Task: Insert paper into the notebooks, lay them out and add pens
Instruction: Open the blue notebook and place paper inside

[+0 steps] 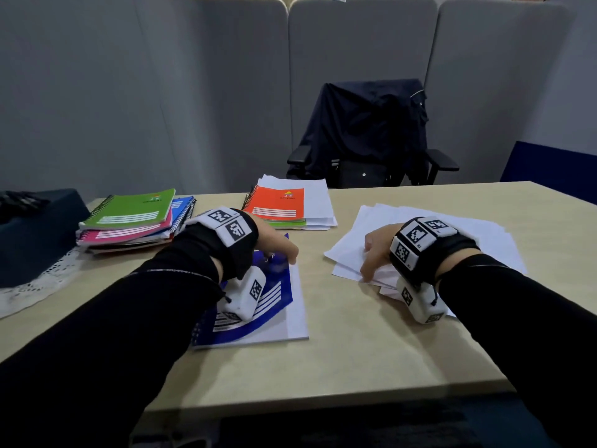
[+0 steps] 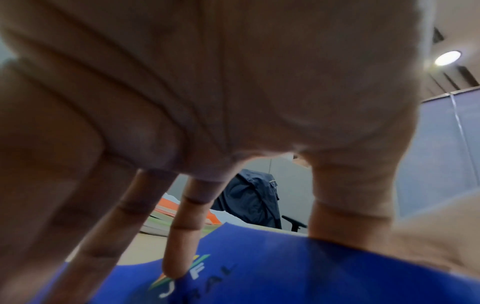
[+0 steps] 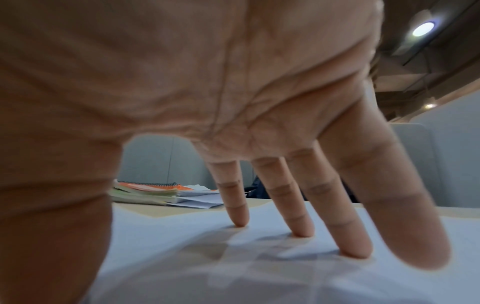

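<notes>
Pressing down on both sides now: the left hand (image 1: 274, 245) sits over the blue notebook (image 1: 274, 305) at lower centre of the head view, wrist arched, palm lifted, fingers (image 2: 182, 246) running nearly straight down to the cover. In the left wrist view one fingertip lands right on the printed logo and the thumb meets the cover at the right; nothing is curled round anything, it simply bears on the cover. White paper (image 1: 298, 305) shows along the notebook's right edge, under the cover.

Over to the right hand (image 1: 376, 250), centre-right of the head view: palm raised, fingers (image 3: 306, 216) spread and straight, three tips planted on the loose sheets (image 1: 452, 231) in the right wrist view. The little finger hangs just off the surface. The thumb comes down at the left of that view; its tip is out of sight. No pinch here either, just flat contact.

Both forearms in black sleeves come in from the lower corners, each wrist strapped with a white marker block.

Further back, upper centre of the table (image 1: 355, 357), an orange notebook (image 1: 277, 203) tops a small pile with more paper beneath it. Upper left, a green notebook (image 1: 132, 208) tops a stack over a pink one and a blue one. Behind the table stands a chair (image 1: 371, 137) draped in a dark jacket.
</notes>
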Tool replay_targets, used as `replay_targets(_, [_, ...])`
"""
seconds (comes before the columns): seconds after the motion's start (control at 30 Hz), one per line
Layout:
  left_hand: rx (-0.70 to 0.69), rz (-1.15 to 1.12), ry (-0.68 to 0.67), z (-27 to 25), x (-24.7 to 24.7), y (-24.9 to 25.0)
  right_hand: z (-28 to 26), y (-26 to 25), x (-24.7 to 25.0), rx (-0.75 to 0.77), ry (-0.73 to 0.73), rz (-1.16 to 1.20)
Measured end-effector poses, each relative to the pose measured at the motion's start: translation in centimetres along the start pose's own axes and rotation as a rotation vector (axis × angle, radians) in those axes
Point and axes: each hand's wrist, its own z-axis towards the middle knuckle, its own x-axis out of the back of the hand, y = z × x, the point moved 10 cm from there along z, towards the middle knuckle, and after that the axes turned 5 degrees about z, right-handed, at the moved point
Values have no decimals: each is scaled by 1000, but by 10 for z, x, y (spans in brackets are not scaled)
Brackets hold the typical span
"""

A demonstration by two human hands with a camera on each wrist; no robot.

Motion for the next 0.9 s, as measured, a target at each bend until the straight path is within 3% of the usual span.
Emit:
replay_targets(0.27, [16,-382,-2,-5,5,-38,-5,-7,2,-51,-8,13])
replay_targets(0.47, [-22,-563,-7,-4,10,-54,-13,-11,18,-18,150,-84])
replay_targets(0.67, [-65,-664,58,-10,23,-69,-30,-17,55,-8,335,58])
replay_targets(0.8, [-118,-742,125,-13,36,-80,-46,-48,85,107,490,139])
replay_targets(0.9, [-146,-808,177,-17,43,-89,-58,-97,83,301,514,134])
